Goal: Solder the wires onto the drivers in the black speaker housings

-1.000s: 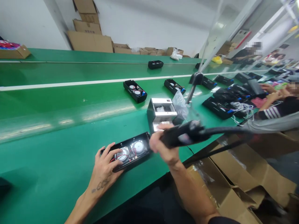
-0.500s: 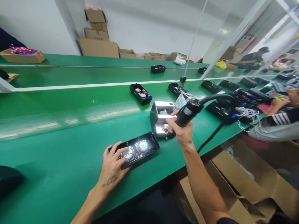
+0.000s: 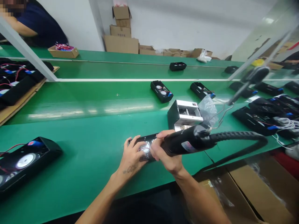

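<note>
My left hand (image 3: 132, 157) grips the left end of a black speaker housing (image 3: 149, 138) lying on the green bench, fingers curled over its edge. Round silver-white speakers show inside it. In my right hand (image 3: 169, 157) is a black electric screwdriver (image 3: 184, 143), held nearly level over the housing's right part. My fingers hide the tool's tip, so contact with the housing cannot be made out. Just behind the tool stands a grey and black screw feeder (image 3: 173, 115). A thick black cable (image 3: 240, 137) runs from the screwdriver's rear and loops back to the bench edge.
Another open speaker housing (image 3: 39, 161) lies at left, near a board (image 3: 25, 102) loaded with several more. Further housings, such as one (image 3: 162, 91), sit along the bench. A plastic bag (image 3: 207, 107) is beside the feeder. Cardboard boxes (image 3: 247, 186) stand below the right edge.
My right hand has brought the screwdriver from the screw feeder left to the housing, tilting it flatter. My left hand still holds the housing. The view has turned left.
</note>
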Available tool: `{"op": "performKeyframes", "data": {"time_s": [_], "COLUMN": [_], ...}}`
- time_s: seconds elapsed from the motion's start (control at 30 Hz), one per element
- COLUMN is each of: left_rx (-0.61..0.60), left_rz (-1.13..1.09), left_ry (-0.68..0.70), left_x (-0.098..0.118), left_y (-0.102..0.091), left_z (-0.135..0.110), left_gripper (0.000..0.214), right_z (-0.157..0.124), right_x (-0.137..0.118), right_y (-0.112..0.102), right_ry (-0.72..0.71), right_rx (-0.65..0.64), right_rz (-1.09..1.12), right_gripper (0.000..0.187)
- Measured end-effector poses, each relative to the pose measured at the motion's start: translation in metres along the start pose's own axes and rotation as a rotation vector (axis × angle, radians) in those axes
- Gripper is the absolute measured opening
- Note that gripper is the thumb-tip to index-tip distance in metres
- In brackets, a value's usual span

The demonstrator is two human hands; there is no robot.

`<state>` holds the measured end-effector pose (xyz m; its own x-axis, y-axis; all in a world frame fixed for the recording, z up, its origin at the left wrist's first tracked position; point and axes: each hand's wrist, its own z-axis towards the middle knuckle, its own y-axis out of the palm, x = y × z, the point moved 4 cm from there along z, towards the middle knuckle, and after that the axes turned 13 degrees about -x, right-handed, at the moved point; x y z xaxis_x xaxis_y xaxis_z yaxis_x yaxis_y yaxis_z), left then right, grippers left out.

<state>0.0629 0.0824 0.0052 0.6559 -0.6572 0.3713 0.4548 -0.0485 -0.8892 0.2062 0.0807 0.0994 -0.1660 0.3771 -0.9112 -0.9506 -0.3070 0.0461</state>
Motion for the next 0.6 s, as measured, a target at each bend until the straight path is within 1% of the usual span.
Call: {"op": "performKeyframes", "data": {"time_s": [0.13, 0.2, 0.3, 0.37, 0.43, 0.5, 0.6], "left_rx": [-0.017, -0.019, -0.018, -0.027, -0.028, -0.023, -0.022], "left_rz": [-0.018, -0.022, -0.024, -0.022, -0.015, -0.009, -0.014], "left_ry": [-0.016, -0.019, -0.016, -0.010, -0.010, -0.014, -0.012], "left_x": [0.000, -0.001, -0.001, 0.000, 0.001, 0.001, 0.000], "left_y": [0.001, 0.001, 0.001, 0.000, -0.001, -0.002, -0.001], "left_z": [0.000, 0.000, -0.001, -0.001, -0.001, -0.001, -0.002], "left_gripper": [0.026, 0.027, 0.022, 0.021, 0.026, 0.029, 0.026], "right_z": [0.004, 0.006, 0.008, 0.008, 0.009, 0.008, 0.008], "right_x": [0.004, 0.007, 0.010, 0.007, 0.003, -0.001, -0.003], "right_y": [0.005, 0.007, 0.010, 0.011, 0.013, 0.013, 0.011], "right_ry": [-0.011, -0.007, -0.018, -0.042, -0.065, -0.072, -0.079], "right_rx": [-0.030, -0.053, -0.062, -0.047, -0.046, -0.069, -0.102], "right_rz": [-0.021, -0.018, -0.039, -0.105, -0.207, -0.298, -0.362], "right_gripper": [0.024, 0.023, 0.023, 0.023, 0.023, 0.021, 0.017]}}
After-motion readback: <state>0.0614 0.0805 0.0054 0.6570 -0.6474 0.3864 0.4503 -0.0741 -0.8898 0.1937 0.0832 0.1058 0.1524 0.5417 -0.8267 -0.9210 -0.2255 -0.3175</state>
